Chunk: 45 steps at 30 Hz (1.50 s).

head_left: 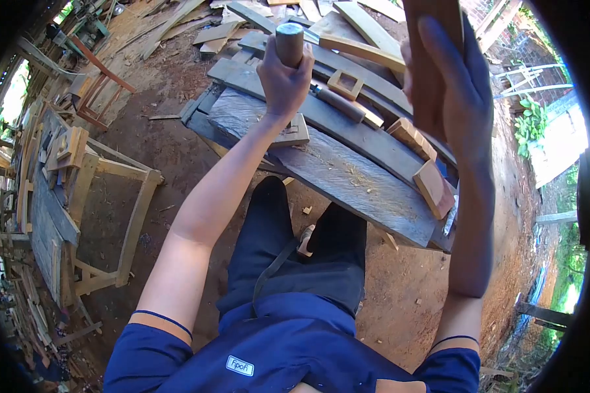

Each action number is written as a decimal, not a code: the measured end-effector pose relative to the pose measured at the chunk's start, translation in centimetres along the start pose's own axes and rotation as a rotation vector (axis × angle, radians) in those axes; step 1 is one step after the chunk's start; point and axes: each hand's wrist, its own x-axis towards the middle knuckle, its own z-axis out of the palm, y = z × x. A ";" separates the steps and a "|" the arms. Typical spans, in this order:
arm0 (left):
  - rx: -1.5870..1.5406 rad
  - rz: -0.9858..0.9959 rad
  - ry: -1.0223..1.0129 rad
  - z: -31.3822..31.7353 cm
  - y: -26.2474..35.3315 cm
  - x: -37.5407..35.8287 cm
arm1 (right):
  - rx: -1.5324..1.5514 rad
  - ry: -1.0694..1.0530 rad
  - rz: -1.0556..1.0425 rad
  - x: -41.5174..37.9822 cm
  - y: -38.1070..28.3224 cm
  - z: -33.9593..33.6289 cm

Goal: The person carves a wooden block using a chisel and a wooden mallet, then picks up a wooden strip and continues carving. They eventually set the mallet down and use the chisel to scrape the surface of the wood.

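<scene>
My left hand [285, 82] is closed around a chisel's round wooden handle [290, 46], held upright with its pale top facing me. The chisel's blade is hidden behind the hand and forearm. Just below lies a small wooden piece [297, 133] with a slot cut in it, on the workbench [393, 206]. Raised close to the camera at the upper right, my right hand [462, 98] grips a thick brown wooden block [432, 39]. The block's upper end runs out of view, and some of my fingers are hidden behind it.
On the bench lie another chisel [339, 103], a small wooden frame [345, 85], a wooden block [413, 136] and a red-brown wooden piece [434, 188], among wood shavings. Boards [367, 26] are piled beyond. A second wooden bench [52, 190] stands at the left.
</scene>
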 end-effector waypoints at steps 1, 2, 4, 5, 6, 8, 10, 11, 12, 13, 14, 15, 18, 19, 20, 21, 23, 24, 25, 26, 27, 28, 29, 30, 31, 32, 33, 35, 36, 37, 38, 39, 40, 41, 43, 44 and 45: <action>-0.024 -0.004 0.009 0.0 0.2 0.0 | -0.305 0.028 -0.234 0.8 0.2 0.6; -0.029 0.001 0.012 -0.1 0.3 0.1 | -0.311 0.029 -0.240 1.1 0.7 1.0; -0.020 0.110 0.065 -0.1 0.1 0.1 | -0.642 -0.390 0.172 1.4 1.3 1.8; -0.053 0.050 0.042 -0.2 -0.1 0.1 | -0.663 -0.487 0.168 1.9 0.7 0.8; -0.061 0.051 0.048 -0.1 -0.1 0.3 | -0.792 -0.524 0.186 2.5 -1.5 0.7; -0.056 -0.155 -0.057 -0.7 0.3 -0.2 | -0.566 -0.485 -0.178 4.1 1.5 -0.8; -0.065 -0.224 -0.085 -0.9 0.8 -0.6 | -0.514 -0.325 -0.123 3.6 0.4 0.2; -0.036 -0.133 -0.055 -0.9 0.7 -0.6 | -0.813 -0.449 -0.261 3.0 1.9 0.6; -0.011 -0.035 -0.030 -0.8 0.4 -0.4 | -1.116 -0.560 -0.402 2.5 2.5 1.3; -0.081 0.011 0.018 -0.7 0.6 -0.2 | -0.502 -0.444 0.189 2.0 2.7 1.4; -0.091 0.047 0.098 -0.3 -0.3 0.3 | -0.557 -0.422 0.220 2.0 2.5 1.1; -0.107 -0.084 0.115 -0.3 -1.4 0.5 | -0.490 -0.341 0.209 1.5 3.2 1.0; -0.333 -0.412 0.185 -2.2 -1.8 1.9 | -0.241 -0.201 0.473 -1.7 4.4 2.1; -0.389 -0.470 0.260 -2.9 -2.6 2.1 | -0.171 -0.174 0.443 -3.1 7.7 2.3; -0.446 -0.522 0.328 -4.0 -3.9 2.6 | -0.228 -0.173 0.468 -4.6 10.8 2.3; -0.476 -0.620 0.420 -4.9 -4.6 2.7 | -0.266 -0.222 0.584 -5.8 11.3 2.4; -0.564 -0.810 0.600 -6.6 -7.4 2.5 | -0.513 -0.251 0.572 -8.7 15.9 2.3; -0.593 -0.841 0.675 -7.3 -7.5 2.3 | -0.598 -0.278 0.588 -9.5 16.9 2.1; -0.607 -0.853 0.694 -7.8 -7.5 2.3 | -0.595 -0.277 0.593 -9.9 17.3 1.7; -0.613 -0.871 0.713 -8.2 -7.5 2.3 | -0.740 -0.292 0.587 -10.5 17.7 1.6; -0.640 -0.831 0.705 -8.2 -6.6 2.5 | -0.880 -0.314 0.583 -11.3 18.1 1.5; -0.657 -0.843 0.664 -8.1 -5.7 2.9 | -0.894 -0.311 0.611 -11.7 18.6 1.5; -0.681 -0.809 0.601 -7.7 -5.4 3.1 | -0.896 -0.313 0.620 -11.9 18.9 1.4; -0.706 -0.770 0.538 -7.2 -5.2 3.4 | -0.900 -0.315 0.623 -11.9 19.0 1.5; -0.721 -0.743 0.468 -6.5 -4.2 3.5 | -0.893 -0.323 0.624 -11.9 19.2 1.6; -0.659 -0.724 0.416 -5.9 -3.1 3.5 | -0.898 -0.327 0.601 -11.9 19.3 1.6; -0.636 -0.694 0.349 -5.3 -2.8 3.3 | -0.905 -0.327 0.578 -11.9 19.4 1.6; -0.611 -0.671 0.276 -4.4 -2.4 3.1 | -0.903 -0.318 0.563 -12.1 19.4 1.6; -0.583 -0.620 0.216 -4.0 -2.3 3.0 | -0.904 -0.311 0.543 -12.3 19.3 1.6; -0.556 -0.568 0.156 -3.7 -2.3 2.9 | -0.899 -0.312 0.550 -12.4 19.2 1.7; -0.551 -0.573 0.151 -3.5 -2.3 2.8 | -0.887 -0.299 0.553 -12.3 19.1 1.7; -0.536 -0.552 0.125 -3.4 -2.4 2.7 | -0.875 -0.284 0.555 -12.4 19.1 1.7; -0.523 -0.530 0.098 -3.2 -2.4 2.6 | -0.869 -0.283 0.559 -12.4 19.3 1.7; -0.520 -0.531 0.092 -3.1 -2.5 2.6 | -0.871 -0.275 0.558 -12.5 19.6 1.6; -0.510 -0.522 0.088 -2.9 -2.5 2.7 | -0.872 -0.266 0.554 -12.4 19.6 1.6; -0.509 -0.520 0.087 -2.8 -2.5 2.7 | -0.877 -0.272 0.559 -12.4 19.5 1.6; -0.501 -0.509 0.094 -2.6 -2.3 2.7 | -0.881 -0.279 0.566 -12.3 19.4 1.6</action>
